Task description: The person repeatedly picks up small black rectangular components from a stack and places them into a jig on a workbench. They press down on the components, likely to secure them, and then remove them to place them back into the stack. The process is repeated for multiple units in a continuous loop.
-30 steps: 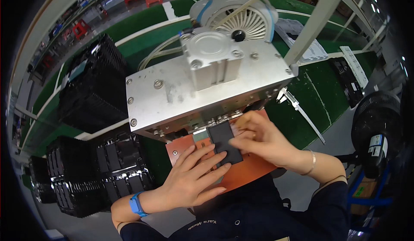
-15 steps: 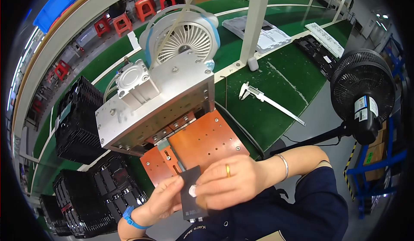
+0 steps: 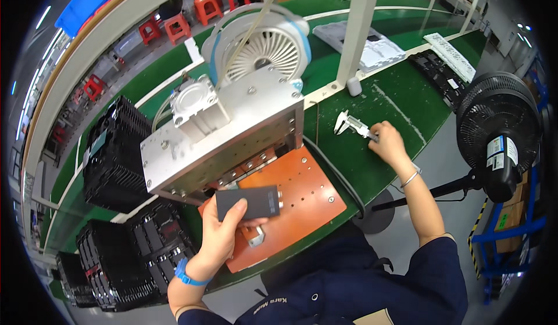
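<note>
My left hand (image 3: 220,235) grips a flat, dark grey rectangular block (image 3: 258,202), its thumb lying across the upper face. Two small metal tabs (image 3: 280,199) stick out of the block's right end. It is held level above the orange plate (image 3: 317,194) in front of a metal press (image 3: 232,130). Out to the right, my right hand (image 3: 390,144) has its fingers closed around the beam of a digital caliper (image 3: 353,125). The caliper's jaws point to the left, and the hand covers much of its far end.
A small silver-ended piece (image 3: 254,236) sits on the plate below my left hand. Stacked black trays (image 3: 113,261) stand at left. A white fan (image 3: 261,52) is behind the press, a black fan (image 3: 497,133) at right. A cable (image 3: 334,171) runs beside the plate.
My right hand has left the dark block and reached right to grip the caliper. My left hand has turned the block from upright to sideways and raised it over the plate.
</note>
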{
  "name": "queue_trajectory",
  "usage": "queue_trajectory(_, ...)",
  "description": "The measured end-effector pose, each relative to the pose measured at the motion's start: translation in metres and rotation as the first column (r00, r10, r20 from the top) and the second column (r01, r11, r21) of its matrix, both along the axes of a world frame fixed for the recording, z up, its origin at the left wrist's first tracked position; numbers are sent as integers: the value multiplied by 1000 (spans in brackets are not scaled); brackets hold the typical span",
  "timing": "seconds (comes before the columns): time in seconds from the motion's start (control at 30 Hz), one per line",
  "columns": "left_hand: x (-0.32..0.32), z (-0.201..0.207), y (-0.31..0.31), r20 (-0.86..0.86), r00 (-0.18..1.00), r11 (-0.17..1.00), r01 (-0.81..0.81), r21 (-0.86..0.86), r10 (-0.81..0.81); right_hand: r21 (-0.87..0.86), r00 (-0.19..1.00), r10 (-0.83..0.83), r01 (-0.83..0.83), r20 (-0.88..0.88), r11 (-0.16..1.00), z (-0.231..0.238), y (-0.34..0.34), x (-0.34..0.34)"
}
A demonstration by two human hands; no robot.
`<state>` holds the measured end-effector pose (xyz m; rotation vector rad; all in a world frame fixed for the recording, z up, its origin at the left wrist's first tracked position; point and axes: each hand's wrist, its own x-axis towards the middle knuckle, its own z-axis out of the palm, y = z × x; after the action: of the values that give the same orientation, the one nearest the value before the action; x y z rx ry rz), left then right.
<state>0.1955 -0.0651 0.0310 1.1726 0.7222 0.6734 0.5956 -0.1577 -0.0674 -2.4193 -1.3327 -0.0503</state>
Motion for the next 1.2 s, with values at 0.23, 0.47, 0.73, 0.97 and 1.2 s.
queue_trajectory(0.23, -8, -4, 5, 7, 996, 996, 89, 20, -89, 175, 998, -25, 35, -58, 984, 1, -11, 9)
queue_trajectory(0.47, -10, -5, 6, -25, 992, 991, 128, 41, -127, 479, 839, 288, -38, -461, 877, 74, -46, -51)
queue_trajectory(0.73, -11, 0, 7, -37, 994, 995, 103, -7, -104, 574, 829, 558, -448, -19, 685, 114, -20, -131)
queue_trajectory(0.97, -11, 1, 9, -45, 992, 992, 115, -41, -117, 539, 799, 597, -533, 67, 652, 111, -12, -136)
queue_trajectory(1.2, -11, 5, 10, -43, 992, 989, 111, -96, -115, 554, 796, 604, -519, 36, 651, 105, -6, -137)
